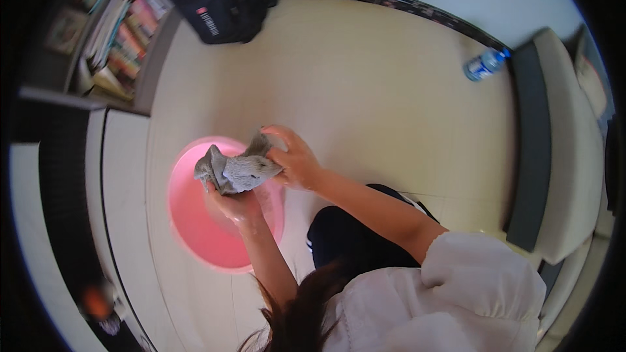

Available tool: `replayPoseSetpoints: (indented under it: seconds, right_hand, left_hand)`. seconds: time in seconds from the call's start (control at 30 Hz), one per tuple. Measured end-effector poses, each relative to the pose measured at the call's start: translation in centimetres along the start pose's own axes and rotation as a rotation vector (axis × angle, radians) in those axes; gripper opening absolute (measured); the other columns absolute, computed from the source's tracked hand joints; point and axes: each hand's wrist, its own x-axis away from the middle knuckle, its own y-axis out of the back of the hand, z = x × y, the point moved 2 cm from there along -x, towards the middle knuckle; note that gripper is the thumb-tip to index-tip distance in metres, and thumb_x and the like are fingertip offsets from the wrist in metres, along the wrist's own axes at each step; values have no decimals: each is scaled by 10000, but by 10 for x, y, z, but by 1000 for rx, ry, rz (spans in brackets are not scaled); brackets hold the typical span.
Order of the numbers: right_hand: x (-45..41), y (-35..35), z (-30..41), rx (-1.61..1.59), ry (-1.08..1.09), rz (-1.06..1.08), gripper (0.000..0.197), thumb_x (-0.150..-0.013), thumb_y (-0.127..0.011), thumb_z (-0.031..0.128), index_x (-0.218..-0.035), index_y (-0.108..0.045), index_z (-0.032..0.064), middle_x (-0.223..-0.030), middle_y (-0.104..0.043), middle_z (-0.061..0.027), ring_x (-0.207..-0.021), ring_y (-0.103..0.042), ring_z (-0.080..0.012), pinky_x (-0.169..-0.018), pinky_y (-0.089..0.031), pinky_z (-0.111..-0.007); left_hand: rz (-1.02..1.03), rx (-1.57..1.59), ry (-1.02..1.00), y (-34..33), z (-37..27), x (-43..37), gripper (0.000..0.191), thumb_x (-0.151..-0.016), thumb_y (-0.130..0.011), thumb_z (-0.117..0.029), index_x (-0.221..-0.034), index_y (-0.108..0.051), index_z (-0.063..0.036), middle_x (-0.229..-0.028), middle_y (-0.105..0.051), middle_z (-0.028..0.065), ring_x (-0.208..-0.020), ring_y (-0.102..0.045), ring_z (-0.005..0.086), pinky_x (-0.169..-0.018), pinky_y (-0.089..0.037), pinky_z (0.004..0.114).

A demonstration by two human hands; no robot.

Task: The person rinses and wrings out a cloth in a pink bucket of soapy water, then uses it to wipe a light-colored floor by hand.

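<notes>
A grey cloth [247, 172], bunched and folded, is held between my two hands over a pink plastic basin [193, 232]. My left hand [238, 204] supports it from beneath, with the thumb up against its near side. At its right end, my right hand [295, 160] pinches the cloth between thumb and fingers. Both hands look wet. The basin stands on the tiled floor, and some pale, cloudy water seems to lie in it, partly hidden by the cloth and my left forearm.
A black backpack [220, 2] leans at the wall. Books [124, 39] fill a shelf at upper left, above a white cabinet [132, 195]. To the right, a blue pump bottle [484, 65] stands on the floor by a grey sofa [567, 156]. My dark-trousered knees [352, 234] are beside the basin.
</notes>
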Motion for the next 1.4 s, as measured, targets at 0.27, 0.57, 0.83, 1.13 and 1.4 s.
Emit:
replayPoseSetpoints:
  seconds: [0.27, 0.57, 0.83, 1.13, 1.4]
  right_hand:
    - [72, 199, -48, 335, -319, -43, 329, -635, -584, -20, -955, -533, 34, -869, -539, -142, -756, -545, -299, -615, -453, -337]
    - [225, 305, -132, 1005, -1051, -132, 457, -742, -593, 215, -1143, -432, 66, -1111, -476, -149, -995, -475, -316, -802, -404, -391]
    - [297, 260, -222, 1189, -1438, 74, 674, -773, -434, 495, -1329, -235, 170, -1395, -118, -144, -1281, -99, -321, -967, -102, -570]
    - [252, 331, -309, 1244, -1069, 132, 653, -760, -452, 484, -1313, -274, 186, -1389, -162, -108, -1273, -138, -288, -978, -138, -532]
    - [308, 275, -207, 916, -884, 450, 674, -698, -530, 456, -1286, -323, 200, -1374, -200, -109, -1258, -178, -310, -921, -171, -604]
  left_hand:
    - [-72, -240, 547, -70, 163, 70, 743, -791, -546, -125, -1350, -69, -234, -1311, -261, 104, -1142, -330, 257, -897, -324, 429]
    - [219, -978, 818, -74, 292, 127, 682, -748, -586, -149, -1320, -219, -89, -1156, -349, 164, -952, -439, 225, -806, -390, 339]
    - [389, -1422, 320, 22, 315, 93, 631, -700, -585, -70, -1271, -318, -97, -1209, -278, 193, -928, -455, 273, -825, -395, 354]
    - [291, -1289, 481, 64, 307, 56, 559, -765, -524, -70, -1274, -292, -55, -1211, -342, 164, -972, -457, 232, -815, -402, 325]
    - [295, -1179, 677, 8, 311, 84, 513, -794, -498, -104, -1270, -309, -81, -1192, -387, 129, -977, -450, 202, -793, -390, 297]
